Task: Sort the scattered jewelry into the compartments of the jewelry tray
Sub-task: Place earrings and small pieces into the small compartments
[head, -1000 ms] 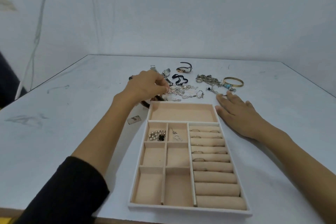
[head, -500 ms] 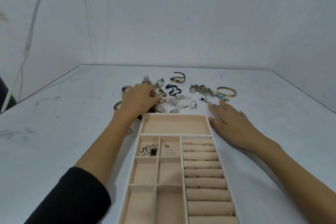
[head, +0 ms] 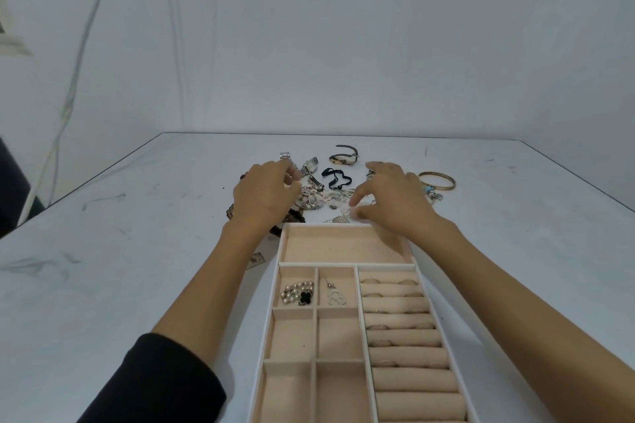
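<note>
While most of the jewelry [head: 323, 195] lies heaped on the bench [head: 120, 268] just beyond the tray's [head: 343, 264] far edge, the step in hand is picking one piece from the heap.

Left hand [head: 266, 197]: beyond the tray's far-left corner, fingers curled into the heap; cannot tell if they pinch anything.

Right hand [head: 395, 204]: over the tray's far-right corner, fingers spread, loosely bent, holding nothing.

Next, by my judgement: free one piece from the tangle and carry it to a vacant compartment.

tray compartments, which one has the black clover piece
The far-left small compartment, just below the wide top section; its beaded bracelet carries the black clover. Its right neighbour holds a silver pendant.
</note>
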### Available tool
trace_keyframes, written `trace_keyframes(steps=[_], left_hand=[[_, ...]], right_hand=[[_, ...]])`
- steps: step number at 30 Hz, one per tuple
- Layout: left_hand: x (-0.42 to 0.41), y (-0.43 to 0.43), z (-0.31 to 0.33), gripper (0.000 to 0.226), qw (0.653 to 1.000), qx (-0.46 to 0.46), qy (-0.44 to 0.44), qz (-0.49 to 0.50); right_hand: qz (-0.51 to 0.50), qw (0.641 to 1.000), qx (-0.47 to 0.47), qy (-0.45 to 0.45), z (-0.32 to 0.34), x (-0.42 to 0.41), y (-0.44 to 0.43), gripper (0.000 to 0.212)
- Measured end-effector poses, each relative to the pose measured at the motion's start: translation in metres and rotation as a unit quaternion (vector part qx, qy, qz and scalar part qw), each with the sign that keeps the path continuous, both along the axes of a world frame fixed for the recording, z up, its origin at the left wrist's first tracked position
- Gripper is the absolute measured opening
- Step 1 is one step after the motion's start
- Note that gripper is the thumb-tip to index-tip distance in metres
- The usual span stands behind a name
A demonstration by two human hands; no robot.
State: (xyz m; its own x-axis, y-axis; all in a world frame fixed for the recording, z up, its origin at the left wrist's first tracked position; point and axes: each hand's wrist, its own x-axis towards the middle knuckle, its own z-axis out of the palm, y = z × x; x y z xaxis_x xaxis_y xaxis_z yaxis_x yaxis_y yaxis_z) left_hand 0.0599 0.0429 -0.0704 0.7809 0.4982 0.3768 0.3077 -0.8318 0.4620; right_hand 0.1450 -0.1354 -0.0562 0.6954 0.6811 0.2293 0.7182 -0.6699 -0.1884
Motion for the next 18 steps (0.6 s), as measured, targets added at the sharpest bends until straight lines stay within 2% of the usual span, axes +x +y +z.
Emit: trace_keyframes(steps=[3, 9, 15, 18], left_hand=[[0.003, -0.008, 0.006, 0.008, 0.996, 0.012, 0.024, -0.085], [0.004, -0.014, 0.011, 0.012, 0.969, 0.05, 0.171, -0.174], [0.004, -0.013, 0.008, 0.009, 0.974, 0.017, 0.151, -0.169], [0.005, -0.013, 0.006, 0.006, 0.975, 0.021, 0.152, -0.159]], right_hand=[[-0.002, 1.0, -0.01, -0.007, -0.001, 0.0, 0.008, 0.023], [0.0, 1.0, 0.01, 0.002, -0.008, 0.007, 0.01, 0.017], [-0.014, 0.996, 0.015, 0.081, -0.013, 0.014, 0.012, 0.013], [-0.024, 0.996, 0.002, 0.09, -0.014, 0.014, 0.012, 0.014]])
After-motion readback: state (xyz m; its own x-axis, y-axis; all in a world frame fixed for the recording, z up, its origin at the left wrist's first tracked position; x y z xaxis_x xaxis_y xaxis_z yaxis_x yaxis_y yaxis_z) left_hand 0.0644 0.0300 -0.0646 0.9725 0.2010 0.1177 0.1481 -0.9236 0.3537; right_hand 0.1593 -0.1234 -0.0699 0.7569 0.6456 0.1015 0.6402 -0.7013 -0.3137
